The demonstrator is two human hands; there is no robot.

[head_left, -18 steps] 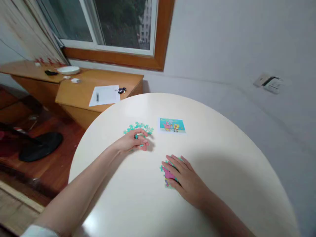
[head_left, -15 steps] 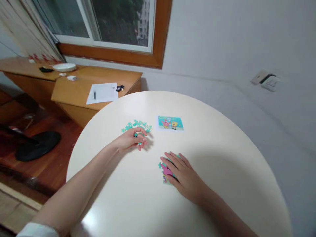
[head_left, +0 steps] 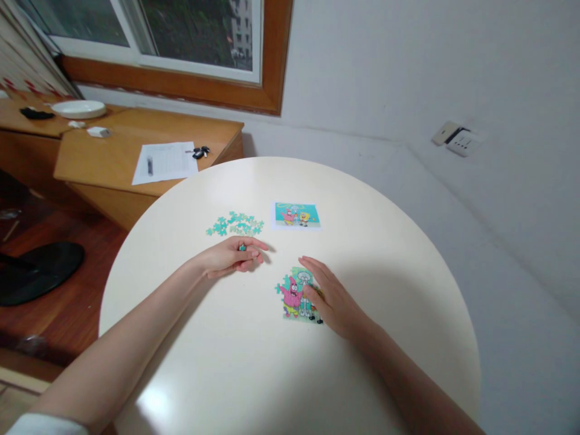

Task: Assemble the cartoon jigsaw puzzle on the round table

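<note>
We see the left hand (head_left: 229, 260) lying low on the round table (head_left: 399, 260), fingers curled in narrow. A small teal puzzle piece (head_left: 243, 246) is pinched between thumb and fingertips. Only a sliver of that piece shows above the fingers, so we cannot make out its shape or print.

The right hand (head_left: 334, 297) lies fairly flat and open, gripping nothing. Its fingers are spread loosely over the right edge of the part-built puzzle (head_left: 293, 294), which sits near the table's middle, just right of the left hand. The palm hides that side of the puzzle, and the fingers seem to touch it, though the contact is hard to judge from here.

Beyond the left hand is a scatter of loose pieces (head_left: 235, 224), and just beside it to the right a picture card (head_left: 296, 214). Both forearms are cut off at the lower edge.
</note>
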